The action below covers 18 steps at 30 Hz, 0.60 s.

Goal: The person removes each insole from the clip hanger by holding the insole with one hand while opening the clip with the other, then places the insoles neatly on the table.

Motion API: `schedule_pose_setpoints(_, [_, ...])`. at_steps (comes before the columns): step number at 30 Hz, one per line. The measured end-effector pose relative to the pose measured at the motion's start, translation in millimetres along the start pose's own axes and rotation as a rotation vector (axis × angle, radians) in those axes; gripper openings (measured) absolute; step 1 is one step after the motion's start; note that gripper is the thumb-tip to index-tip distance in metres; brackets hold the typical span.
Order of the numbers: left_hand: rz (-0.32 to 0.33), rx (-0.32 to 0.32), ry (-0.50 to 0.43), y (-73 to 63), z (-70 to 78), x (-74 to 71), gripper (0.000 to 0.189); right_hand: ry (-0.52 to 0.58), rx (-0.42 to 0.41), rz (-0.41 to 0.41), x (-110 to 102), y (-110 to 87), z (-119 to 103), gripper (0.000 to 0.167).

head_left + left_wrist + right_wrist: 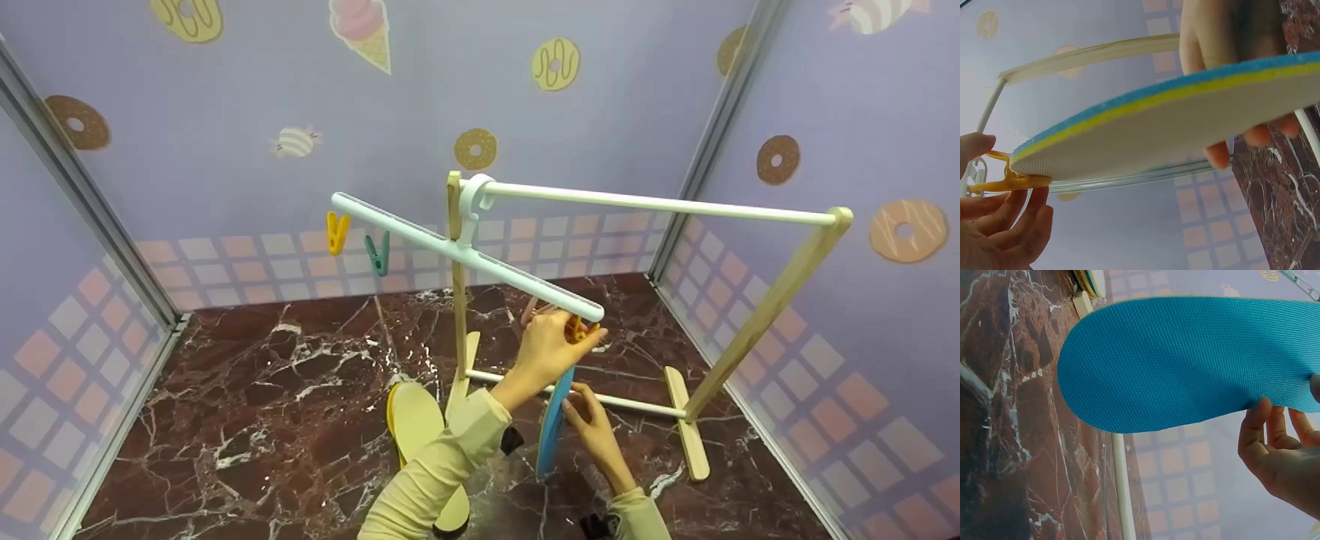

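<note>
My left hand (546,349) pinches an orange clothespin (1013,183) below the near right end of a white hanger (405,229). In the left wrist view, the clothespin's jaws stand around the tip of a shoe insole (1129,132). The insole is blue on one face and pale on the other, with a yellow layer along its edge. It hangs roughly upright in the head view. My right hand (596,431) holds it by the side edge, thumb on the blue face (1174,363) and fingers on the pale face.
The hanger hooks over the top rod (660,204) of a wooden rack. A yellow clothespin (337,234) and a green clothespin (379,255) hang at its far left. Another insole (416,420) lies on the dark red marbled surface (247,420), partly behind my left sleeve. Patterned walls stand around.
</note>
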<state>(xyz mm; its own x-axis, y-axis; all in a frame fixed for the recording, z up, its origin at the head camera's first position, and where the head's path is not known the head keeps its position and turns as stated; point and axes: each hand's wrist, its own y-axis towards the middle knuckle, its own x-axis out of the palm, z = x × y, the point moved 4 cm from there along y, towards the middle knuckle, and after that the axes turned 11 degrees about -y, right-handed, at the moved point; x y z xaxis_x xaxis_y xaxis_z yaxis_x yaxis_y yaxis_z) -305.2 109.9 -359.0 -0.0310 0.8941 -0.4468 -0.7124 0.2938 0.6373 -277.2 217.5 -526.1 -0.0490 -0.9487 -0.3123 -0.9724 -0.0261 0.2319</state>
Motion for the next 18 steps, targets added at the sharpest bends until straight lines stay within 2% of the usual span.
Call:
schedule_pose_setpoints(3, [0.037,0.004,0.074,-0.8,1.2,-1.8,0.025,0.022,-0.004,0.002,0.0,-1.6,1.0,0.031])
schedule_pose_setpoints(6, [0.043,0.005,0.103,-1.3,1.4,-2.3,0.026,0.037,-0.001,-0.001,0.0,-2.5,1.5,0.031])
schedule_pose_setpoints(12, [0.042,0.021,0.067,-1.8,1.3,-1.8,0.028,0.035,-0.02,0.005,-0.8,-3.1,0.3,0.028])
schedule_pose_setpoints(18, [0.05,0.048,0.016,-2.3,-0.1,-1.1,0.027,0.087,-0.051,-0.024,0.2,-4.2,-1.2,0.023])
